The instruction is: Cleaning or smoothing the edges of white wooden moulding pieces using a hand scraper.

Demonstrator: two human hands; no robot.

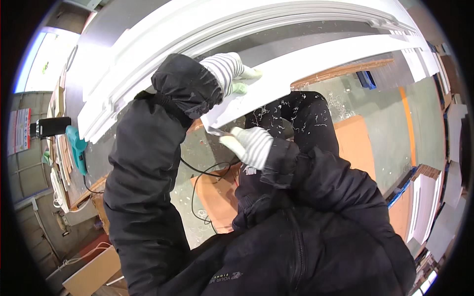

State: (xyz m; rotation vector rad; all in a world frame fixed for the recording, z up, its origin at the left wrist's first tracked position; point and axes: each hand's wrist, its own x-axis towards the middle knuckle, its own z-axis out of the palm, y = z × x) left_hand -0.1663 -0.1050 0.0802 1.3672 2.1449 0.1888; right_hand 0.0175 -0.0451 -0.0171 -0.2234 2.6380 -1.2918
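White knit glove on the right hand [251,146], fingers pinched around one small metal blade [216,131] that touches the lower end of the long white moulded board [296,66]. The left hand [232,71], also gloved, lies flat and spread on top of that one board, which runs across the upper middle. Further out: one teal power tool [77,148] at left, one black cable [197,182] on the floor, white shavings on both trouser legs.

Both hands wear white gloves with grey stripes — the left hand [232,71] and right hand [249,145] alike. The moulded board [316,61] is plain white. The jacket sleeve [148,163] is black, the trousers [301,116] black flecked with white shavings — and the power tool [76,148] teal.
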